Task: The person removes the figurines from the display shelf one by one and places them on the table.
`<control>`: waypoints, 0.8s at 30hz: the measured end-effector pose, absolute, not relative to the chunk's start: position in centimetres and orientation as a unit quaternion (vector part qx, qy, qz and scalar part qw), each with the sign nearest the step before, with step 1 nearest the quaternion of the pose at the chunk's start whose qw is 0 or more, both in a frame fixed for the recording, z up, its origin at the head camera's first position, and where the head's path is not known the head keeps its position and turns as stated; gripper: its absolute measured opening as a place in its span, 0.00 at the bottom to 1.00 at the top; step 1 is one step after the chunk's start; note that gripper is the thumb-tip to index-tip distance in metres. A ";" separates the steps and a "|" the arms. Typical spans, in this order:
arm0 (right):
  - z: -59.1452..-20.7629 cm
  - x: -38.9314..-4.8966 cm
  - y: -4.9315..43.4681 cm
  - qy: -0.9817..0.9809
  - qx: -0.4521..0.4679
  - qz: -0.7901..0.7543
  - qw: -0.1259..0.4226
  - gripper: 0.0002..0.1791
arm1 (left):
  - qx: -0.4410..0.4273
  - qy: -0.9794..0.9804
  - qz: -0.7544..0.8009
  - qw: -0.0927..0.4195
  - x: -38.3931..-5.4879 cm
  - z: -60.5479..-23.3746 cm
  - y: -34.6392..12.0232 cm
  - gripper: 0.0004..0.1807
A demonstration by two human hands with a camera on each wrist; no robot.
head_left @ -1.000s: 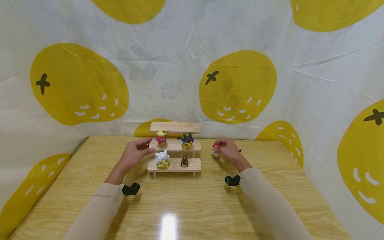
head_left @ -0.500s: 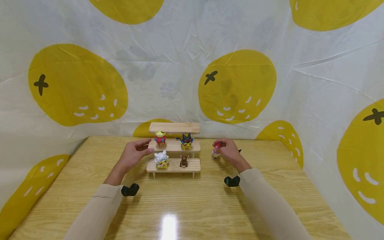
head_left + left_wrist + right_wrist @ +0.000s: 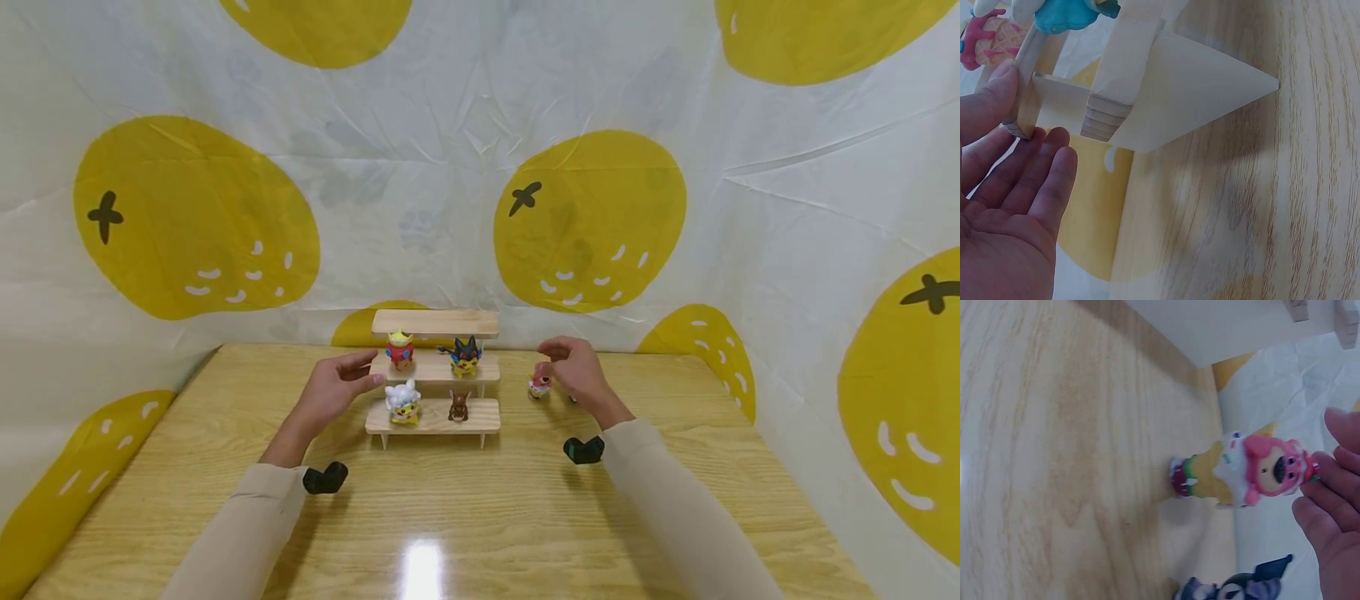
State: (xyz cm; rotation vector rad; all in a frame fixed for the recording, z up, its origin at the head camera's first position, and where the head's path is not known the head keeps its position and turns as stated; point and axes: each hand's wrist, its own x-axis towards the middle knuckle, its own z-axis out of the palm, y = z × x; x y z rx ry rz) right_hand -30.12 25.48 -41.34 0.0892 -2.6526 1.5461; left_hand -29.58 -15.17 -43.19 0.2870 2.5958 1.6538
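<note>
My left hand (image 3: 343, 387) pinches the left end of the middle tier of a wooden display shelf (image 3: 431, 423); in the left wrist view its thumb (image 3: 991, 94) lies on one side of the board, with fingers behind. Right of the shelf a pink bear figurine (image 3: 539, 383) with a cone-like yellow body stands upright on the table. My right hand (image 3: 577, 375) hovers around its top with thumb and fingers spread. In the right wrist view the fingertips are close to the bear's head (image 3: 1275, 465); whether one touches is unclear.
On the middle tier stand a red figurine (image 3: 401, 350) and a black-eared one (image 3: 465, 358). Below are a white-hooded figurine (image 3: 403, 404) and a brown one (image 3: 459, 407). A dark figurine (image 3: 1235, 590) stands near the bear. A fruit-print cloth (image 3: 420, 250) hangs behind the table.
The right hand has let go of the bear figurine, its fingers spreading and lifting slightly. The bear's pink head shows more. My left hand stays at the shelf.
</note>
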 end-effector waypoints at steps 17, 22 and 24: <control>-39.3 -28.5 24.0 -0.834 0.060 0.546 0.050 0.17 | 0.111 0.838 0.534 0.014 -29.6 -43.6 -15.4 0.36; -39.2 -28.1 23.3 -0.820 0.085 0.566 0.036 0.16 | 0.110 0.834 0.541 0.016 -29.7 -43.6 -15.3 0.36; -39.2 -27.9 22.8 -0.816 0.090 0.570 0.030 0.17 | 0.110 0.833 0.542 0.016 -29.7 -43.5 -15.3 0.36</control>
